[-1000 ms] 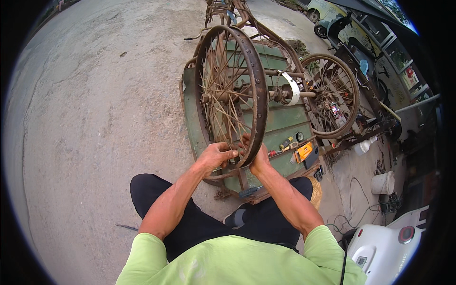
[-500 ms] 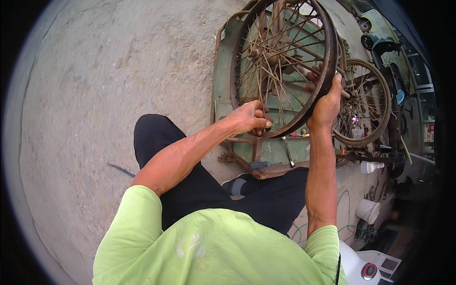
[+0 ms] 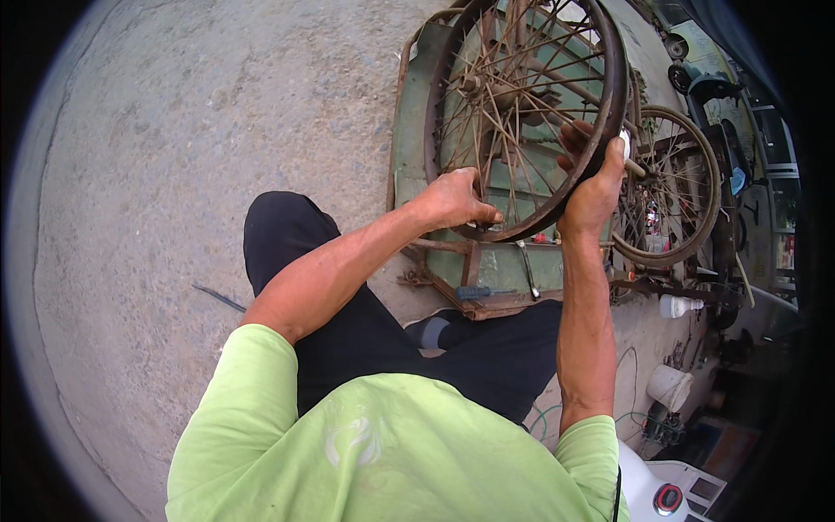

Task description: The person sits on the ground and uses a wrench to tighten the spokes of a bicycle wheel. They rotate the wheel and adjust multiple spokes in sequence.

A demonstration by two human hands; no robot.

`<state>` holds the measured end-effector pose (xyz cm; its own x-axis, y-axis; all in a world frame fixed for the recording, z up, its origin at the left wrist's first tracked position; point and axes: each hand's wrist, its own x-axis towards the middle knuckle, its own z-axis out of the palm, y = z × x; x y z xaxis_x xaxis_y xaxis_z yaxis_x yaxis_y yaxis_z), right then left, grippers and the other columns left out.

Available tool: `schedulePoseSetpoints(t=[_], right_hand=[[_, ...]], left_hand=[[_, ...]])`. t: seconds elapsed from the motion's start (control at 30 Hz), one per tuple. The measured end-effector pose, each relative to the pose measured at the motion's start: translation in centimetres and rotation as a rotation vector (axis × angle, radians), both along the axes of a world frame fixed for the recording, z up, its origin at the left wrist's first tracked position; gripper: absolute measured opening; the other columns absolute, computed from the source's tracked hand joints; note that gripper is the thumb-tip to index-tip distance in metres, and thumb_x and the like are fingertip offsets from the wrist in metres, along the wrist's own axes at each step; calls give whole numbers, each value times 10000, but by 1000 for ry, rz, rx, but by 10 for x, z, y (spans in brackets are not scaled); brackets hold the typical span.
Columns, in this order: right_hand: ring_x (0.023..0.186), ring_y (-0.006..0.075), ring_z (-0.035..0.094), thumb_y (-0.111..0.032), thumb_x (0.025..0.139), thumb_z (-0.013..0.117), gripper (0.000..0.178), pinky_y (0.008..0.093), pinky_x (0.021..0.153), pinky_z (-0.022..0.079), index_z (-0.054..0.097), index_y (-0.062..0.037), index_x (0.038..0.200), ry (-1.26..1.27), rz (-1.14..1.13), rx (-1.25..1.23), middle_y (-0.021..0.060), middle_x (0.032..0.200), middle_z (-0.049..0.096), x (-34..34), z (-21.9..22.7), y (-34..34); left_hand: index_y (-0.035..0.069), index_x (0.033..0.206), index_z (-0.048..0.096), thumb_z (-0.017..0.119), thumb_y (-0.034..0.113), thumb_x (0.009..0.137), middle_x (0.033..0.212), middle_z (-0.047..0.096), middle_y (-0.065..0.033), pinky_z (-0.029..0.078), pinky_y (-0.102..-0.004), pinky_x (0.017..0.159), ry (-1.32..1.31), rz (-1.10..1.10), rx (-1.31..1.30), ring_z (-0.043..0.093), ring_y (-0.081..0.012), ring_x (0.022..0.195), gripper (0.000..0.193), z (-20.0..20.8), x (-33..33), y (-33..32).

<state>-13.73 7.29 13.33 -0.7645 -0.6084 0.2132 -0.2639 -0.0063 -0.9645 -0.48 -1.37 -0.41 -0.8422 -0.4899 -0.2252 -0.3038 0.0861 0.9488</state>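
Green panelling (image 3: 414,122) backs a spoked wheel (image 3: 500,97), right hand (image 3: 593,193) gripping its rim (image 3: 615,87), left hand (image 3: 452,198) lower, its hold unclear.

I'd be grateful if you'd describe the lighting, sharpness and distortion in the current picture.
Head view: soft, even daylight on the ground, with no hard shadows; in the same view, a curved black border from the wide lens, and a far right too dim to make out well; also in the head view, the near wheel and left hand look fairly sharp.
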Motion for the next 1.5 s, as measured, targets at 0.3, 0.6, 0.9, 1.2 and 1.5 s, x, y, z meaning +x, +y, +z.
schedulePoseSetpoints(t=[0.3, 0.6, 0.9, 1.2, 1.5], right_hand=[[1130, 223, 692, -540, 1107, 297, 653, 382, 906, 496, 635, -15, 1300, 68, -33, -8, 129, 1218, 715, 7, -16, 10], [1091, 238, 706, -529, 1106, 306, 661, 378, 874, 514, 687, -2, 1226, 46, 4, 55, 134, 1132, 749, -8, 9, -6], [1065, 243, 710, -555, 1095, 351, 678, 365, 861, 528, 692, 17, 1221, -3, 13, 76, 139, 1131, 753, -10, 23, -13], [1032, 200, 707, -539, 1100, 346, 642, 354, 850, 489, 699, -8, 1177, 47, 33, 119, 103, 1077, 758, -11, 27, -15], [1062, 228, 712, -544, 1103, 362, 645, 353, 876, 514, 699, -8, 1220, 35, 36, 142, 137, 1115, 762, -17, 31, -21]], left_hand=[[-72, 1130, 611, 946, 462, 711, 1101, 722, -286, 546, -481, 946, -144, 60, -124, 700, -408, 1100, 758, 1, -7, 11], [-82, 1192, 647, 744, 217, 975, 1024, 735, -152, 585, -337, 698, 82, -111, 395, 727, -208, 854, 382, -6, 10, -2], [-77, 1196, 675, 631, 109, 997, 928, 727, -118, 559, -317, 642, 170, 54, 311, 687, -149, 732, 275, -5, 15, 20], [-67, 1083, 696, 644, 167, 862, 1031, 728, -293, 547, -466, 919, 144, 207, 13, 710, -418, 1005, 326, -9, 10, 35], [-70, 1058, 669, 649, 137, 859, 904, 717, -224, 548, -449, 795, 212, 234, 43, 700, -345, 852, 288, -1, 12, 35]])
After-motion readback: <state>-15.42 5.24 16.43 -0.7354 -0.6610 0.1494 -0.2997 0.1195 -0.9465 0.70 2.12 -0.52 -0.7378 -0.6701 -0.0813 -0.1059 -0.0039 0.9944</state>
